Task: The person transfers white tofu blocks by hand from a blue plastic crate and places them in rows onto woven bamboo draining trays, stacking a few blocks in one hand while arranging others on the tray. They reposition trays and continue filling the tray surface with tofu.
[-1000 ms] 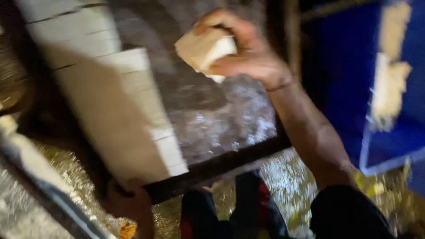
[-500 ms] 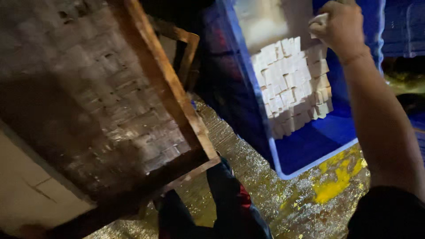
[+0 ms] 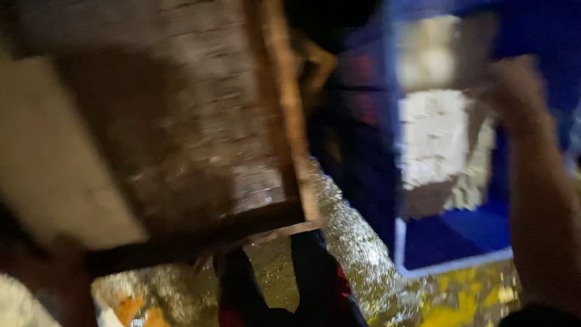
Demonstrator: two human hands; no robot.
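At the left of the frame a pale slab lies on a woven tray with a wooden frame, which is tilted and fills the upper left and centre. The left hand is not in view; the tray's lower left corner runs into blur, so whatever supports it cannot be told. Below the tray, at bottom centre, a dark boot stands on wet, glistening ground.

At the right, a blue crate holds a stack of small white blocks, packed in rows against its far wall, with bare blue floor nearer the viewer. The right hand is over the crate at the upper right, its forearm running down the right edge.

Compared with half a second ago, the hand has dropped from the top edge toward the stacked blocks, and the view has swung further right. A second ago this hand held one white block above the tray; now motion blur hides the fingers, and whether they are clenched on a block or released cannot be told.
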